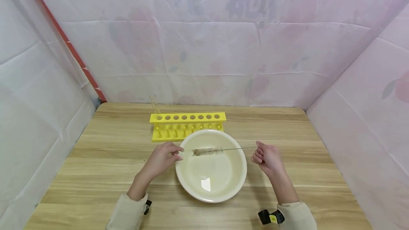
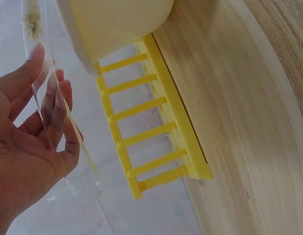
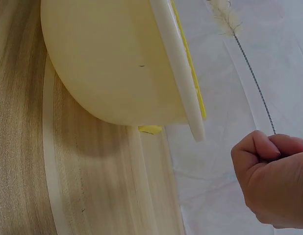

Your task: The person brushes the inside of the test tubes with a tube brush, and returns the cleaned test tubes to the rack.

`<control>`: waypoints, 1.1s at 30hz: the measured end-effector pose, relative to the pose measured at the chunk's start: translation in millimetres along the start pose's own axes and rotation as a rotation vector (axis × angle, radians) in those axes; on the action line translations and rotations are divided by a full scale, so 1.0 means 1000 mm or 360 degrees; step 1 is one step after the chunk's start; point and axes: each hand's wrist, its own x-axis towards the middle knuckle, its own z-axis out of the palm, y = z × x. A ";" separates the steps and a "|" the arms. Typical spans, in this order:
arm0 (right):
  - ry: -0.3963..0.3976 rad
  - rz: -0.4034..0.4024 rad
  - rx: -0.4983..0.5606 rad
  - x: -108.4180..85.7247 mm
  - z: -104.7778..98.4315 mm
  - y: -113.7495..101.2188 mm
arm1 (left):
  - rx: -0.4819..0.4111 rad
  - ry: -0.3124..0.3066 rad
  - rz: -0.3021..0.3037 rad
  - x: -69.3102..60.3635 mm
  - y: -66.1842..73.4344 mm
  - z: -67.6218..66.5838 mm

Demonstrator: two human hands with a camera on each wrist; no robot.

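Observation:
My left hand (image 1: 163,158) grips a clear glass test tube (image 2: 88,183) between thumb and fingers, its rounded closed end pointing away past the palm in the left wrist view. Inside the tube's other part sit the pale bristles of a test tube brush (image 1: 206,151). Its thin twisted wire handle (image 3: 254,78) runs to my right hand (image 1: 268,157), whose curled fingers pinch the wire's end. Tube and brush lie in line above a cream basin (image 1: 211,199). The head view barely shows the clear glass, so how deep the brush sits is hard to tell.
Behind the basin stands a yellow test tube rack (image 1: 188,118) with a row of holes and pegs. Another glass tube (image 1: 154,104) leans up from its left end. White patterned sheets (image 1: 204,52) enclose the wooden table (image 1: 105,159) at the back and sides.

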 end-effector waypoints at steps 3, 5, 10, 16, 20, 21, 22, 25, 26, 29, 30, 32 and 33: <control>0.0042 0.0055 -0.0016 0.000 0.001 -0.001 | 0.0032 0.0032 0.0011 0.000 0.001 0.000; 0.0055 0.0058 -0.0023 0.000 0.001 -0.002 | 0.0031 0.0039 0.0018 -0.001 0.001 0.000; -0.0039 -0.0131 -0.0041 -0.001 -0.001 0.001 | -0.0051 0.0004 0.0003 -0.002 -0.001 -0.001; -0.0143 -0.0552 -0.0122 0.001 -0.005 0.008 | -0.0134 -0.0027 -0.0052 -0.004 -0.005 -0.003; -0.0114 -0.0624 -0.0152 0.002 -0.007 0.011 | -0.0141 -0.0032 -0.0073 -0.005 -0.006 -0.003; -0.0098 -0.0598 -0.0144 0.002 -0.008 0.011 | -0.0133 -0.0031 -0.0064 -0.005 -0.006 -0.003; -0.0085 -0.0565 -0.0133 0.002 -0.009 0.010 | -0.0125 -0.0030 -0.0054 -0.005 -0.006 -0.003; -0.0052 -0.0421 -0.0080 0.000 -0.010 0.009 | -0.0080 -0.0014 -0.0038 -0.005 -0.005 -0.002; -0.0046 -0.0368 -0.0055 0.000 -0.010 0.008 | -0.0067 -0.0008 -0.0039 -0.005 -0.005 -0.001; -0.0049 -0.0237 0.0018 -0.002 -0.010 0.005 | -0.0014 0.0022 -0.0038 -0.005 -0.004 -0.001; -0.0053 -0.0201 0.0044 -0.002 -0.009 0.004 | 0.0002 0.0033 -0.0033 -0.006 -0.004 -0.001; -0.0061 -0.0146 0.0085 -0.003 -0.008 0.002 | 0.0029 0.0054 -0.0028 -0.006 -0.004 -0.002; -0.0059 -0.0122 0.0099 -0.003 -0.008 0.001 | 0.0039 0.0064 -0.0025 -0.007 -0.004 -0.002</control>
